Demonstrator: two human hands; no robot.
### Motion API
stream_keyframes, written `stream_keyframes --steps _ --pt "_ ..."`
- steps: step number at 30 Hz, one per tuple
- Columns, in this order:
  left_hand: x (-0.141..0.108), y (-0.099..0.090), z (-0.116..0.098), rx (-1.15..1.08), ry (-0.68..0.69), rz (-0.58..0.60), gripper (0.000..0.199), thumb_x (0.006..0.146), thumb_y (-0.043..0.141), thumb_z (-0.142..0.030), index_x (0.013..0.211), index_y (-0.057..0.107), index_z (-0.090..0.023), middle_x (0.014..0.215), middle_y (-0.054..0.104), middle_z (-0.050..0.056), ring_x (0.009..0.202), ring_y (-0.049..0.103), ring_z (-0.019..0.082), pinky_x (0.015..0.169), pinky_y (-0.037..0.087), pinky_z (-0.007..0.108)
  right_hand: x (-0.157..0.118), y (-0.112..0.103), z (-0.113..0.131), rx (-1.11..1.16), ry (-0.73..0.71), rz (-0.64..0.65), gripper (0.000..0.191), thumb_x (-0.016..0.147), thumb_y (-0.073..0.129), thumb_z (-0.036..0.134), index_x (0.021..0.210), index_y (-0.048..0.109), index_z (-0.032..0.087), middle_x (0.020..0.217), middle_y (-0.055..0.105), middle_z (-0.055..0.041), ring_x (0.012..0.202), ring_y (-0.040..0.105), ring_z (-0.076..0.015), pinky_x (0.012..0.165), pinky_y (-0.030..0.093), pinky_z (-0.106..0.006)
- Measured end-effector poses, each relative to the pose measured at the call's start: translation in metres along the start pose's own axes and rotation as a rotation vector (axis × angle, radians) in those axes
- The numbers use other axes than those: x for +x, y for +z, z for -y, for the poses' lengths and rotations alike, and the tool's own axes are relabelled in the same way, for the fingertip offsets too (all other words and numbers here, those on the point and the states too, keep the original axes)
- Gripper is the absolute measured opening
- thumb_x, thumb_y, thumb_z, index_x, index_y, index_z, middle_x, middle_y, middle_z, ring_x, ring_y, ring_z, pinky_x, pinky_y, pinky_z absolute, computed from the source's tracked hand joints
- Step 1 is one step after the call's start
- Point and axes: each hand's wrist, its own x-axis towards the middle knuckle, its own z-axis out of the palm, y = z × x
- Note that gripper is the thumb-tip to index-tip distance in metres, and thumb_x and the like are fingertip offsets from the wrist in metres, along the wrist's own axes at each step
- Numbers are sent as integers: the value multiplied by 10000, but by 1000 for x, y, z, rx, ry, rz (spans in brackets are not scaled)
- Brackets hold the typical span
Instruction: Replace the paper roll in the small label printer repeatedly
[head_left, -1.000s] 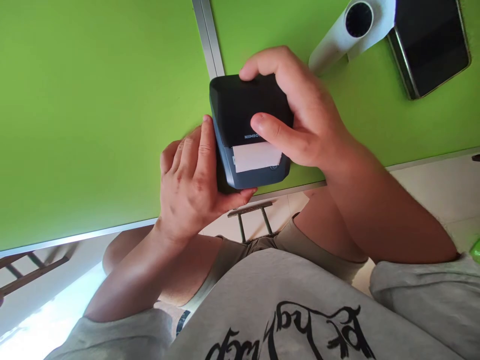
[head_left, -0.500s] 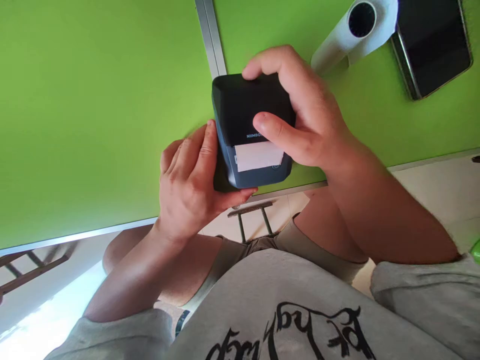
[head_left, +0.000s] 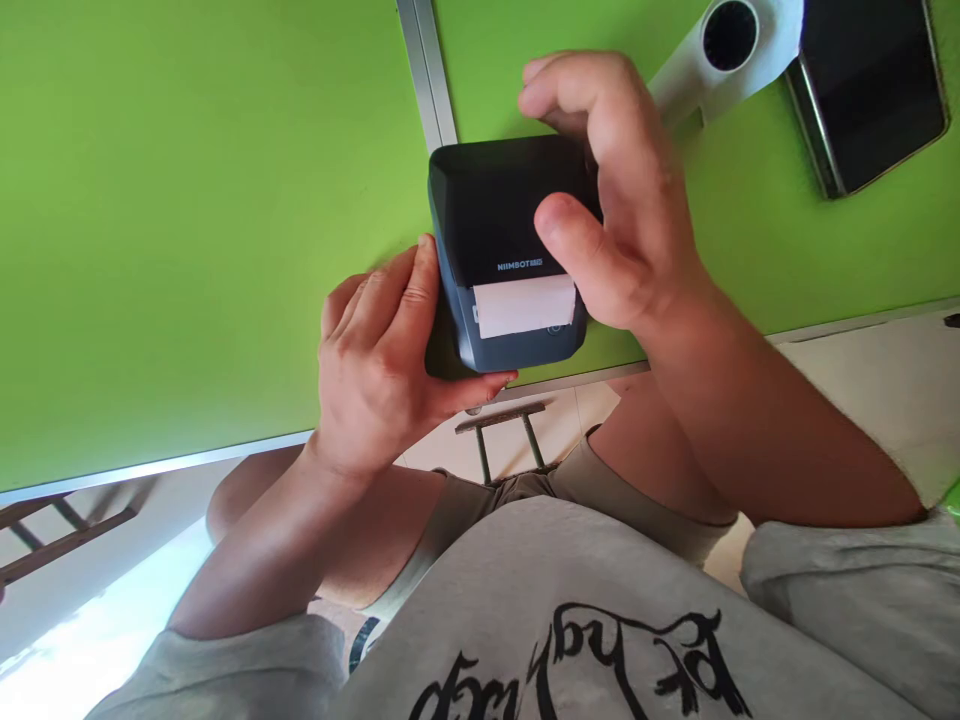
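Observation:
A small dark label printer (head_left: pixel 510 210) marked NIIMBOT stands on the green table near its front edge. From its front slot a white paper label (head_left: pixel 523 306) sticks out over the blue-grey lower body. My left hand (head_left: pixel 382 360) holds the printer's left side, with the fingers along the side and the thumb across the front. Over the right side of the lid is my right hand (head_left: pixel 630 210), its thumb and fingers apart and nothing between them. Whether its palm side touches the printer is hidden.
A white paper roll (head_left: pixel 675 85) with a dark hollow core stands at the back right. Beside it lies a black phone-like device (head_left: pixel 874 95). A metal strip (head_left: pixel 427 70) crosses the green table (head_left: pixel 187 220) behind the printer. My legs are under the front edge.
My right hand's fingers have lifted off the back of the lid, and its thumb has moved right, uncovering the NIIMBOT lettering. My left hand keeps its hold.

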Motion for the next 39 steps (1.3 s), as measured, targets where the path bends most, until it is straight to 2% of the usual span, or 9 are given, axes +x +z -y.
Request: stream_keyframes --steps 5,8,11,18,25,31,34,37,39 --pt "0 0 0 -17 -5 4 1048 894 523 -885 1593 468 -105 1426 686 200 1261 705 360 1103 536 488 -1 4 4 -73 34 -51 360 958 405 431 1202 567 220 1268 668 -139 1233 615 -210 1129 523 -370" --pt "1 1 1 -15 8 -5 1062 900 499 -888 1559 502 -56 1395 697 228 1232 717 362 1089 532 471 -2 5 2 -146 -30 -95 447 1017 320 550 1196 574 229 1231 681 -120 1220 626 -220 1116 503 -394" --pt "1 1 3 -23 0 14 1054 894 481 -899 1576 493 -96 1404 694 213 1248 706 361 1096 513 460 -3 6 -4 -233 -98 -143 547 1041 228 647 1178 579 252 1185 693 -82 1193 639 -229 1115 471 -430" --pt "1 0 1 -44 -22 37 1035 886 487 -897 1587 489 -135 1415 689 193 1256 702 366 1090 502 468 -4 7 -8 -202 -111 -155 548 1031 247 663 1157 581 246 1148 678 -81 1132 644 -225 1049 489 -431" --pt "0 0 0 -23 -33 37 989 904 484 -888 1584 475 -169 1427 688 171 1260 699 350 1093 506 484 -5 -2 -2 -35 12 -31 454 956 409 663 1132 536 265 1179 633 -98 1158 623 -235 1061 538 -443" --pt "0 4 -2 -46 -33 -15 982 905 544 -847 1576 459 -135 1376 702 190 1217 707 349 1071 490 492 -7 -14 6 -104 -53 121 427 896 611 582 1208 530 302 1275 637 -57 1327 580 -228 1197 487 -439" --pt "1 5 -3 -71 -56 -18 995 886 545 -865 1576 444 -155 1356 706 187 1195 703 356 1063 479 497 -8 -12 3 -81 -15 30 469 838 640 568 1201 574 279 1274 625 -92 1317 569 -239 1026 577 -412" --pt "2 5 -4 -60 -45 -30 1001 892 502 -883 1549 457 -129 1335 709 200 1176 705 357 1047 485 492 -7 -9 -4 -113 -126 -108 522 813 642 627 1159 628 236 1169 612 -118 1197 598 -264 858 579 -409" --pt "3 5 -4 -59 -38 -34 1002 895 492 -886 1531 468 -113 1315 714 207 1156 709 358 1029 491 490 -5 -8 -3 -154 -198 -206 442 840 663 622 1056 660 237 1002 609 -88 1034 617 -248 788 545 -395"
